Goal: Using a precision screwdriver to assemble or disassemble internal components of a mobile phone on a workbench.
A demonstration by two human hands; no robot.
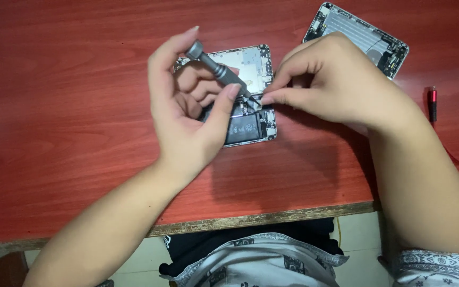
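Gripping a slim grey metal screwdriver in my left hand, I set its tip on the opened silver phone body lying on the red wooden table; my right hand pinches a small part there.

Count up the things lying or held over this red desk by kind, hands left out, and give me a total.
Opened phone bodies: 2, one under the hands, one at the far right.
Grey screwdrivers: 1, held in the left hand, tip near the right hand.
Small red stick-shaped items: 1, by the right edge.
Total: 4
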